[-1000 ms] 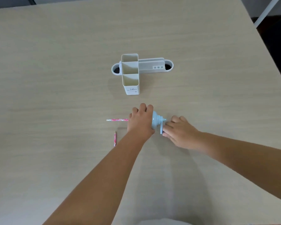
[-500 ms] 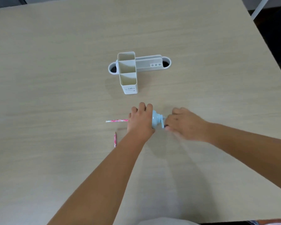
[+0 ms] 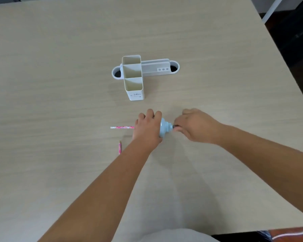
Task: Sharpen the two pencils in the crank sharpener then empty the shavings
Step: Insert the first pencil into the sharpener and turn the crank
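1. Step in hand, as we judge it: cranking the first pencil. Our left hand (image 3: 148, 127) is clamped over the pale blue crank sharpener (image 3: 164, 127), pinning it to the table (image 3: 59, 67). Our right hand (image 3: 196, 126) is closed at the sharpener's right end, where the crank should sit.

2. Pencil in work: a pink patterned pencil (image 3: 122, 127) lies level, jutting left from under the left hand, apparently seated in the sharpener's mouth.

3. Second pencil (image 3: 119, 147): loose on the table, near the left forearm, pointing away from us, touched by neither hand. It seems to await its turn.

4. White desk organiser (image 3: 133, 75): stands further back, well apart from the hands, its visible compartments bare.

5. Next move, in our judgement: steady turning with the body held firm, so the sharpener does not skid; then withdraw the pencil and swap it.

6. Hidden or unclear: the crank handle is covered by the right fingers and somewhat blurred. The sharpener's front, the pencil's tip and the shavings drawer are under the left hand. We cannot tell how sharp either pencil is.
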{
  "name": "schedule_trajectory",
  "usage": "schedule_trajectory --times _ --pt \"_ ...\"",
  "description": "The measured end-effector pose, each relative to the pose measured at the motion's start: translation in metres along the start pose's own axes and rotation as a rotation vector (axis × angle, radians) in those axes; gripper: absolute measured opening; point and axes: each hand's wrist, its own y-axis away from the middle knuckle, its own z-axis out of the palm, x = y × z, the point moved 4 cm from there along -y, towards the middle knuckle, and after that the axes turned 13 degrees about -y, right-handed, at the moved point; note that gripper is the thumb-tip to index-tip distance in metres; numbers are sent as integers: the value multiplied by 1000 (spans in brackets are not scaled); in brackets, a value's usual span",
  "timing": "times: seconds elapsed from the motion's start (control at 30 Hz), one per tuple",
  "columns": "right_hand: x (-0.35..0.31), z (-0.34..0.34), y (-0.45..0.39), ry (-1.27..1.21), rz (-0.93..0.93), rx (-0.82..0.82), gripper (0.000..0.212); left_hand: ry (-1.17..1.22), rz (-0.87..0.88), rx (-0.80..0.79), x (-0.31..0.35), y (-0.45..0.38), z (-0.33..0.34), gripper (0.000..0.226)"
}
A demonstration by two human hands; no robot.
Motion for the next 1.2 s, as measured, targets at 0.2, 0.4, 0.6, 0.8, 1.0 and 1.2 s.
schedule_trajectory --times 0.2,0.4,0.6,0.8,1.0,1.2 --pt "30 19 -33 113 308 -182 30 2 10 -17 0 1 -1 71" --pt "-12 20 12 -148 181 -347 24 9 -4 -2 -2 0 1 72" --pt "37 -1 -35 18 288 -206 24 -20 27 7 0 0 0 70" --pt "-10 19 15 -156 228 -334 26 13 -25 5 1 1 2 68" --pt "32 -3 -38 31 316 -193 29 -7 -26 11 2 1 1 70" --pt "-13 28 15 -114 265 -360 16 16 -42 -6 2 1 1 70"
